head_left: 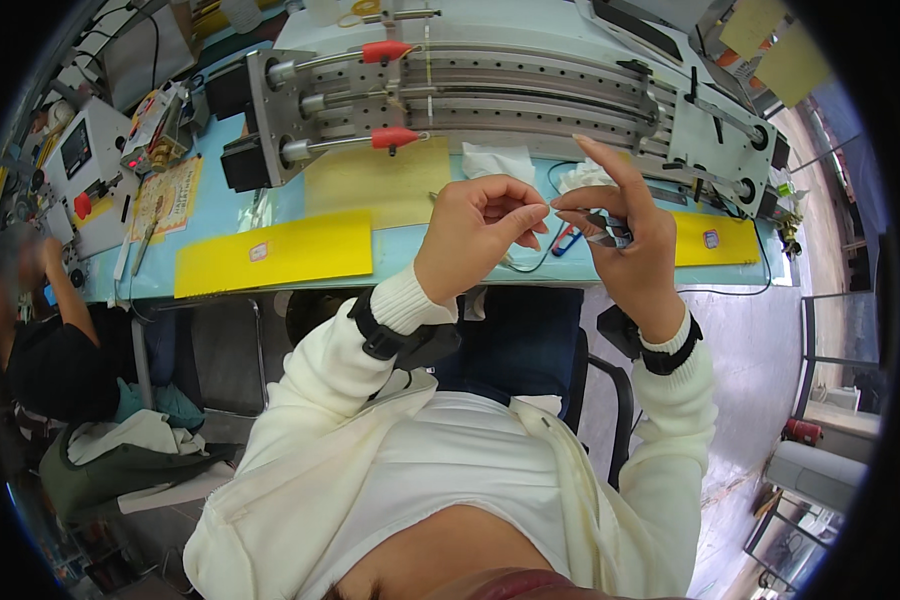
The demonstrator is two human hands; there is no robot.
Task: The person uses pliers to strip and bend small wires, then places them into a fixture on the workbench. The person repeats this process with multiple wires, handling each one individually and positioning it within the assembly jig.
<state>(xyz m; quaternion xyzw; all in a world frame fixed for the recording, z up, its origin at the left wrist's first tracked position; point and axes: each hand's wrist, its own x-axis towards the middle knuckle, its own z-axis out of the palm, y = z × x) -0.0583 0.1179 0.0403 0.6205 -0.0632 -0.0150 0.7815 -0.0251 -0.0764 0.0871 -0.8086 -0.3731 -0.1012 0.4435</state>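
Between the two raised hands, just above the near edge of the bench, runs a thin dark wire (540, 262) — the left hand (475, 235) pinches something very small at thumb and forefinger, too fine to make out, and the right hand (625, 245) is closed around a small metal tool with red handles (580, 235), its index finger pointing up free. That wire looks light and limp, likely to sag and spring away if released, so I judge it best held close to the working end, pinched rather than squeezed; the tiny piece seems easy to drop. Beyond the grip lies crumpled white tissue (500, 160) on a tan mat (375, 185), and further off the metal rail fixture (490, 95) with red-capped clips (395, 137). To the left of the grip a yellow sheet (270, 255) covers the light blue benchtop (230, 205). No bin or tray shows near the hands, so nothing can be said of contents. Far left, another person's arm (70, 300) works at a neighbouring station
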